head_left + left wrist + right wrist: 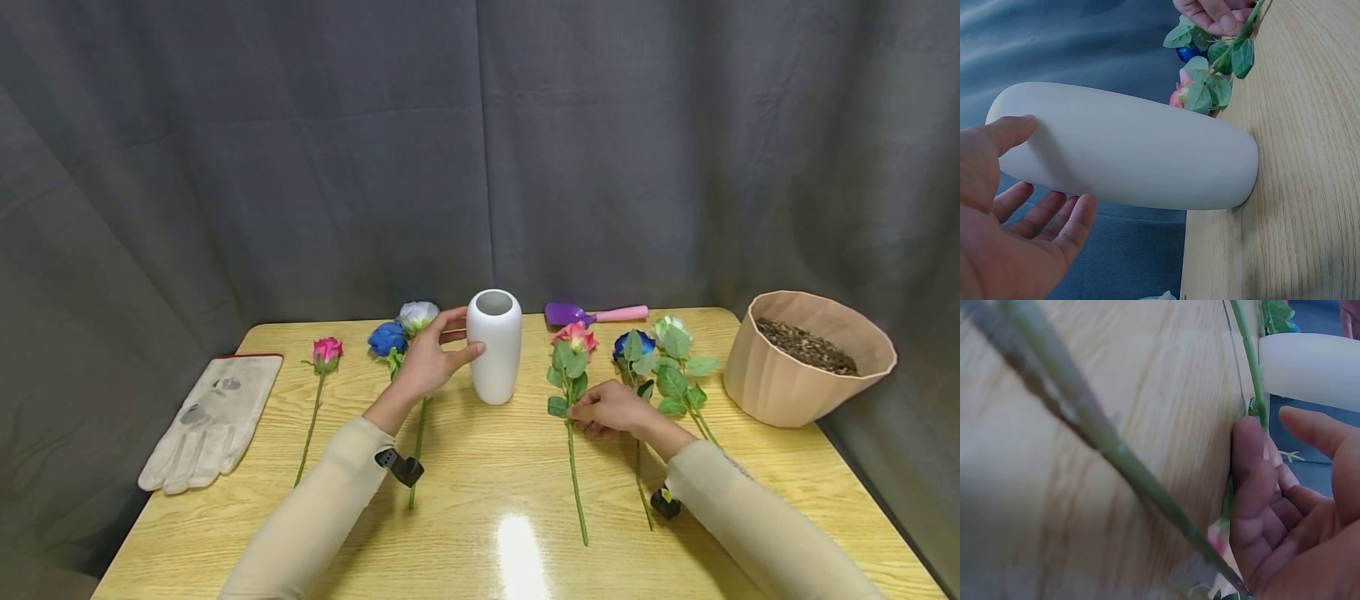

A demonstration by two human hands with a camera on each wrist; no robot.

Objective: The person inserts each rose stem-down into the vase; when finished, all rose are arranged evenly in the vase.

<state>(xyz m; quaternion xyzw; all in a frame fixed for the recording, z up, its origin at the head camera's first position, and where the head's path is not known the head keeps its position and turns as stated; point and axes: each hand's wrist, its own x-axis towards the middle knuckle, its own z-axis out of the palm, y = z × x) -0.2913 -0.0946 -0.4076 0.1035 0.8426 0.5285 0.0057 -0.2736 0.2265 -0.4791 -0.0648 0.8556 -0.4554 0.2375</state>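
A white vase stands upright on the wooden table. My left hand is spread open at the vase's left side. In the left wrist view the thumb lies against the vase and the fingers are straight beneath it. Right of the vase a pink-red rose lies flat. My right hand rests on its stem below the leaves. In the right wrist view a fingertip touches the stem and the thumb stands apart. The left wrist view shows the rose and the right hand.
A work glove lies far left, then a pink rose, a blue rose and a white rose. A purple trowel lies behind. A dark blue rose, a pale rose and a filled pot are on the right.
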